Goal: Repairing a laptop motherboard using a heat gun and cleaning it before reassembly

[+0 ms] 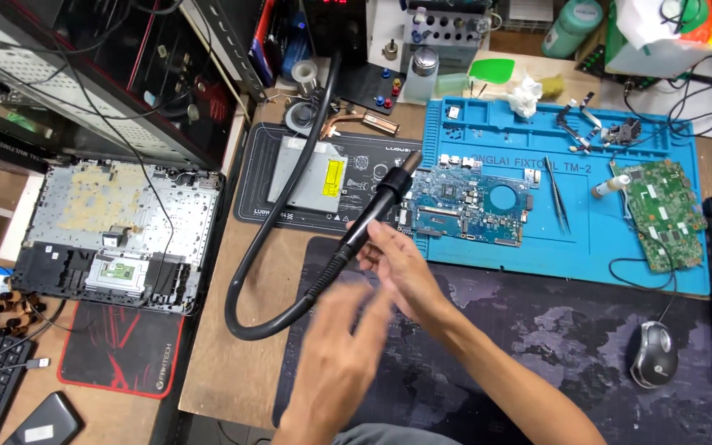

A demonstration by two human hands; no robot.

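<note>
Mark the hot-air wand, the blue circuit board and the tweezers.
hot-air wand [381, 210], head view, black handle.
blue circuit board [465, 203], head view, board's middle.
tweezers [557, 194], head view, mid-shaft.

One view only — a head-worn camera looking steeply down and forward over the table [232, 346], close enough that both forearms enter from the bottom edge — the blue mat [578, 239] lies ahead-right.

matt black plastic hot-air handle [377, 216], ribbed rubbery hose [261, 272]

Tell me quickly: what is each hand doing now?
Left hand: open, blurred, holding nothing.
Right hand: closed on hot air wand.
</note>
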